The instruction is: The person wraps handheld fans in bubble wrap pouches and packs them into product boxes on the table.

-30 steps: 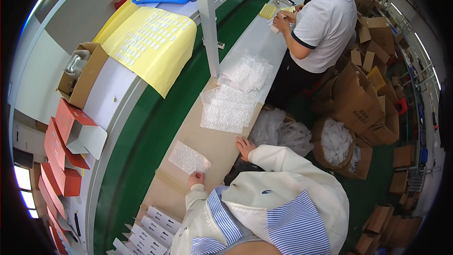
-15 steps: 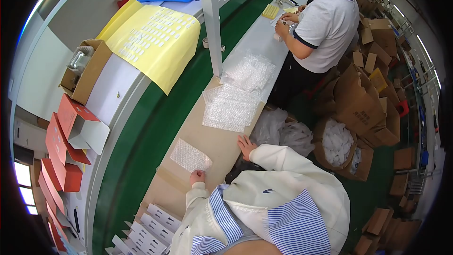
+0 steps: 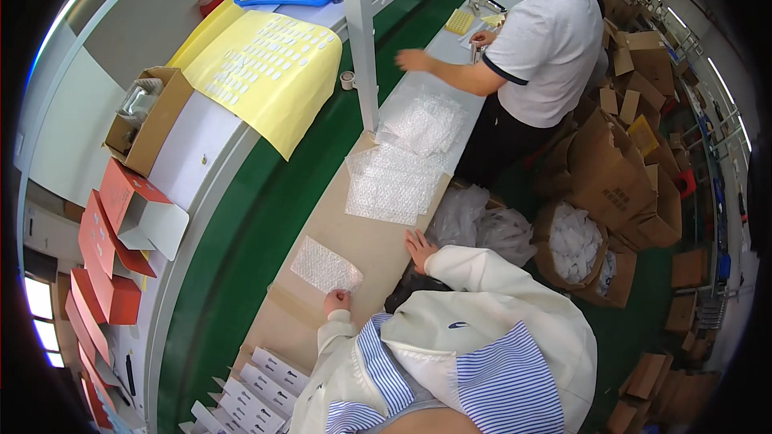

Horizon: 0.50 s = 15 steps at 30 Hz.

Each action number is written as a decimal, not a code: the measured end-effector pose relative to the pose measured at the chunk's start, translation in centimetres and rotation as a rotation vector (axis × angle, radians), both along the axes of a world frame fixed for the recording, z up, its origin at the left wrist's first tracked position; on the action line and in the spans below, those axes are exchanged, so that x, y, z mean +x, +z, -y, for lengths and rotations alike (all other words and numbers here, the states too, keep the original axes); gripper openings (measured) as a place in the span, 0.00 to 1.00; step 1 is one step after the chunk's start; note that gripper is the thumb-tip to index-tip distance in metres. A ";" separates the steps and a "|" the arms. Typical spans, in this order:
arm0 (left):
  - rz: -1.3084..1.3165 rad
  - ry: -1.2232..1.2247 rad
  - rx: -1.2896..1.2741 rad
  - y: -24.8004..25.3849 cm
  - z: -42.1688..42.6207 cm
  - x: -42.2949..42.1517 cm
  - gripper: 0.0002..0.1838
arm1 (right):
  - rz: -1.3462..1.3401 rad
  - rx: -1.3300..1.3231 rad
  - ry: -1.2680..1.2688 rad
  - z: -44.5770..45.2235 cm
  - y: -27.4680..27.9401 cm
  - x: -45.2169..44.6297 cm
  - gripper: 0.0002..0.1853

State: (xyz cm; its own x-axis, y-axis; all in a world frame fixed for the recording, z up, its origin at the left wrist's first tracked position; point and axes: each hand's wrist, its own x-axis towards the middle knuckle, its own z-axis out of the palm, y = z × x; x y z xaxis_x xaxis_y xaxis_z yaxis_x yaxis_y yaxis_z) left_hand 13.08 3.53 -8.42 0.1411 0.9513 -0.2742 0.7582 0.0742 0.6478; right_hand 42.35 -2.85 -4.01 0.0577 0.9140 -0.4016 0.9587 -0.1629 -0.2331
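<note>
In the head view, a single bubble wrap sheet [image 3: 323, 265] lies flat on the cardboard-covered bench [image 3: 322, 317]. My left hand [image 3: 338, 300] is closed at the sheet's near right corner, its fingers pinching the edge. On the bench's right edge rests my right hand [image 3: 419, 251], fingers spread and nothing in it. Farther up the bench, a loose layer of bubble wrap sheets [image 3: 390, 185] lies beyond both hands. A crumpled heap of bubble wrap [image 3: 425, 124] adjoins that layer.
A co-worker [image 3: 547, 56] stands at the bench's far right. White printed boxes [image 3: 261, 390] stand at the near left. Across a green floor strip, a side table holds orange-red boxes [image 3: 121, 201] and a yellow sheet [image 3: 273, 72]. Cartons [image 3: 607, 169] crowd the right; a post [image 3: 359, 40] rises by the bench.
The co-worker has stretched one arm leftward across the bench, where both hands were together before. My own hands and the bubble wrap sheet stay in place.
</note>
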 end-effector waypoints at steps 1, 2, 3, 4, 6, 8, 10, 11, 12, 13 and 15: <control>0.000 0.001 -0.001 0.1 0.1 0.0 0.09 | -0.001 -0.004 0.000 0.0 0.0 0.0 0.42; 0.000 0.001 -0.003 0.2 0.1 0.1 0.09 | -0.001 -0.003 0.001 0.0 0.0 0.0 0.42; 0.000 0.001 -0.005 0.3 0.0 0.1 0.09 | -0.002 0.001 -0.001 0.0 -0.3 0.1 0.42; 0.000 0.000 -0.008 0.3 0.1 0.1 0.09 | -0.003 0.005 -0.003 0.0 -0.3 0.0 0.42; -0.002 0.000 -0.007 0.2 0.1 0.1 0.09 | -0.004 0.009 -0.006 0.0 -0.2 0.0 0.43; -0.005 0.001 -0.003 0.2 0.0 0.1 0.09 | -0.006 0.008 -0.004 0.1 -0.2 0.0 0.42; -0.004 0.004 0.000 0.1 0.1 0.1 0.09 | -0.007 0.007 -0.004 0.1 -0.1 0.0 0.42; -0.003 0.008 0.002 0.2 0.1 0.1 0.09 | -0.005 0.007 -0.003 0.1 -0.2 0.0 0.42; -0.001 0.012 0.005 0.2 0.1 0.1 0.09 | -0.003 0.007 -0.002 0.1 -0.2 0.0 0.42; 0.000 0.012 0.006 0.2 0.1 0.1 0.09 | -0.001 0.008 -0.001 0.1 -0.2 0.0 0.42; 0.006 0.018 -0.004 0.1 0.1 0.1 0.09 | -0.005 0.008 -0.003 0.1 0.0 0.0 0.42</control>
